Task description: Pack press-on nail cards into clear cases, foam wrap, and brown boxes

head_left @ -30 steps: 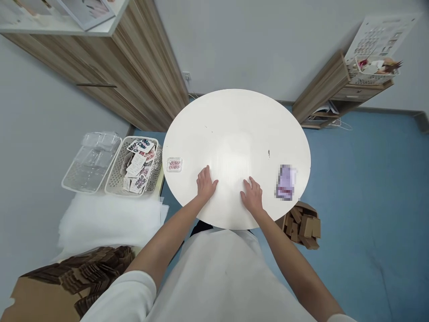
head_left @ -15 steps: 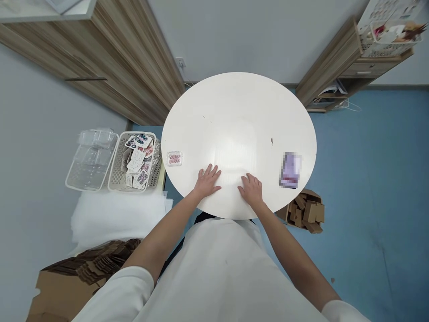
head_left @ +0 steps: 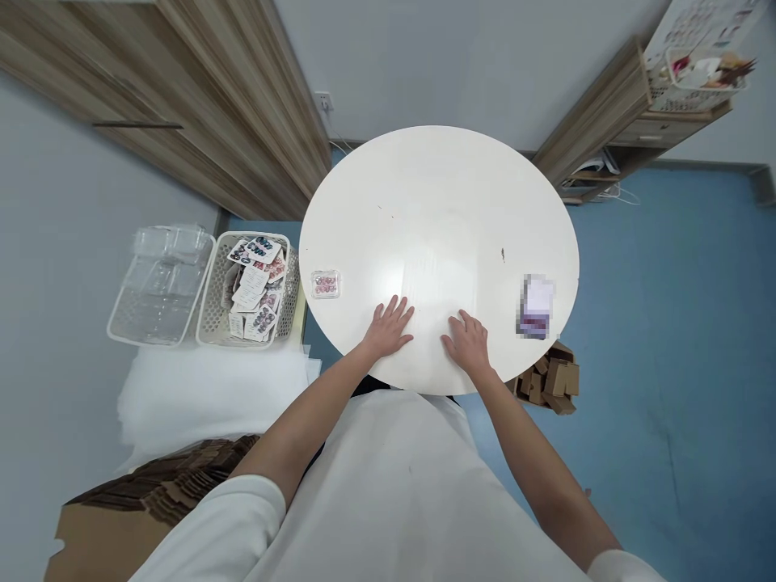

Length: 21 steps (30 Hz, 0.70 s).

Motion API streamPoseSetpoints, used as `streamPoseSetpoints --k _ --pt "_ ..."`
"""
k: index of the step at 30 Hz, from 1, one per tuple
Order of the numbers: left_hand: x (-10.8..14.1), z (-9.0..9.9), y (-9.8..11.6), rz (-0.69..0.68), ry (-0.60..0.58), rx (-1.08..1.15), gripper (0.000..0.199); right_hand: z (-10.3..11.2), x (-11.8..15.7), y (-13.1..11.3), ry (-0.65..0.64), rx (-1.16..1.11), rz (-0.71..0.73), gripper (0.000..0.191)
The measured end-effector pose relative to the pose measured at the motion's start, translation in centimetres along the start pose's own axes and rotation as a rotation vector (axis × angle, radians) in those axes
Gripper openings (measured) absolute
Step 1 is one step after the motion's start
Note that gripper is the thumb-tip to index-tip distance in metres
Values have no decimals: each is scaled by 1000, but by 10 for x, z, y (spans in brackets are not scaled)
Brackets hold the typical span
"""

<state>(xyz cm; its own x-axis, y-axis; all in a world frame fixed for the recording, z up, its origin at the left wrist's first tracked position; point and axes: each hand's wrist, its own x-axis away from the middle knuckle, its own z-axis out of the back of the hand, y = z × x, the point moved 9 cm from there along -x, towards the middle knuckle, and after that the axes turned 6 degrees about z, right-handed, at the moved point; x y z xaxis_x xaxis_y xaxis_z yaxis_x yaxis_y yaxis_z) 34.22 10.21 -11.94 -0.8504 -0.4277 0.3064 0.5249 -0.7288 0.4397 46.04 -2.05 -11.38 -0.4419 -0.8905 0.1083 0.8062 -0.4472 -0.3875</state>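
My left hand [head_left: 389, 330] lies flat with fingers spread on the white round table [head_left: 436, 186], near its front edge. Just to its right, my right hand [head_left: 467, 342] rests on the same surface, fingers apart and slightly bent, holding nothing. Left of my left hand, apart from it, is a small clear plastic case [head_left: 326, 284] with pink pieces inside. Toward the table's right edge lies a purple and white item [head_left: 536, 307], blurred into blocks so that its kind does not show.
Left of the table stand a white basket [head_left: 206, 319] of printed cards and another basket [head_left: 115, 327] with clear plastic boxes. White sheets [head_left: 212, 388] and stacked cardboard [head_left: 109, 533] lie below them. A box of small cartons [head_left: 561, 380] sits on the floor at right.
The camera view has shifted slightly, so the table and the things on it appear farther right. Both hands stay on the table with nothing in them.
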Motion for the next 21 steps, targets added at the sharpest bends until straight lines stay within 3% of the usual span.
streamPoseSetpoints --k 3,5,10,13,17,21 --pt "13 13 -11 4 49 -1 59 6 -7 -20 32 -10 26 39" --pt "25 27 -34 82 120 22 59 4 -17 -42 22 -33 60 39" --pt "59 67 -137 500 401 216 66 -26 -57 -113 -126 -186 152 36" --pt "68 78 -180 601 521 392 64 -49 -83 -153 -216 -355 158 40" --pt "64 73 -207 634 500 579 66 -75 -111 -184 -230 -539 59 52" --pt "59 64 -216 649 422 650 66 -97 -123 -206 -248 -639 1 63"
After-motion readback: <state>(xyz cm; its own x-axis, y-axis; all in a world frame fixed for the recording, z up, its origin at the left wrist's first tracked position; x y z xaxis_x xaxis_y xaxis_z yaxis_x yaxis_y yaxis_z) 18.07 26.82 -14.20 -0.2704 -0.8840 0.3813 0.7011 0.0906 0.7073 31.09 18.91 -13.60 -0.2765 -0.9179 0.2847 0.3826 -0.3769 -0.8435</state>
